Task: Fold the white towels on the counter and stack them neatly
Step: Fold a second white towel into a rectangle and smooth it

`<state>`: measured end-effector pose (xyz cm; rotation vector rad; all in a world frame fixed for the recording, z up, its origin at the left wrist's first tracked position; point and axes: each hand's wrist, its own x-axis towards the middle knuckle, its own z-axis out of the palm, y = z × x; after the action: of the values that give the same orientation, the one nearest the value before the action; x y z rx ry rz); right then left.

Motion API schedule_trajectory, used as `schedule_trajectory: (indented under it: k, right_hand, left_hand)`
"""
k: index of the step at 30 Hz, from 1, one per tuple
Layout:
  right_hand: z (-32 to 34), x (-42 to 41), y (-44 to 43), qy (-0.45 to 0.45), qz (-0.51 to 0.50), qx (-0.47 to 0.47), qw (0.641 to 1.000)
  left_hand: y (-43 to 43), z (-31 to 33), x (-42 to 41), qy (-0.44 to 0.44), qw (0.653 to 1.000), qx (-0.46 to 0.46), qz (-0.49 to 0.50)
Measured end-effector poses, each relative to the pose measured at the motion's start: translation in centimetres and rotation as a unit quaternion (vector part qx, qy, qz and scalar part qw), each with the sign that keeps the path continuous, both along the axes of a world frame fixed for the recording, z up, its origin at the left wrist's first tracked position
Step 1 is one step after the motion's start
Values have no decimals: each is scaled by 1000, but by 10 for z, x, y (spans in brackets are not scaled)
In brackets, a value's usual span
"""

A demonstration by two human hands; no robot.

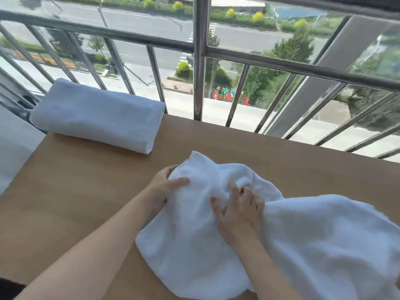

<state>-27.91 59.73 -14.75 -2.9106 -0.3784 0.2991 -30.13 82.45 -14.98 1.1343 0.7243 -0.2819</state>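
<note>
A loose white towel (pixel 313 239) lies rumpled across the right half of the wooden counter (pixel 75 191), spilling toward the near right corner. My left hand (pixel 163 189) grips the towel's left edge, thumb on top and fingers tucked under the cloth. My right hand (pixel 238 211) presses into the towel's bunched middle, fingers curled into the fabric. A second white towel (pixel 97 114), folded into a thick neat block, rests at the counter's far left corner.
A metal railing (pixel 199 61) with slanted bars and a window run along the counter's far edge, with a street far below. A white surface (pixel 13 144) borders the counter on the left. Bare wood shows in front of the folded towel.
</note>
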Motion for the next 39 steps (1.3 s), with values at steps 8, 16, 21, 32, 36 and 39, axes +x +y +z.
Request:
schedule_trajectory:
  k: [8, 16, 21, 32, 36, 39]
  right_hand:
    - [-14, -14, 48, -41, -50, 23, 998]
    - [-44, -13, 41, -33, 12, -43, 998]
    - [-43, 11, 4, -38, 61, -51, 996]
    - [-50, -8, 22, 5, -35, -18, 999]
    - [-45, 3, 25, 32, -37, -47, 998]
    - [-37, -5, 25, 0, -49, -6, 999]
  left_hand:
    - [37, -13, 1, -97, 993, 31, 63]
    - [57, -13, 44, 92, 961, 249, -79]
    - [41, -5, 63, -62, 970, 185, -148]
    - [47, -27, 34, -26, 945, 311, -97]
    - [53, -22, 29, -55, 935, 309, -166]
    - [47, -18, 19, -128, 951, 275, -66]
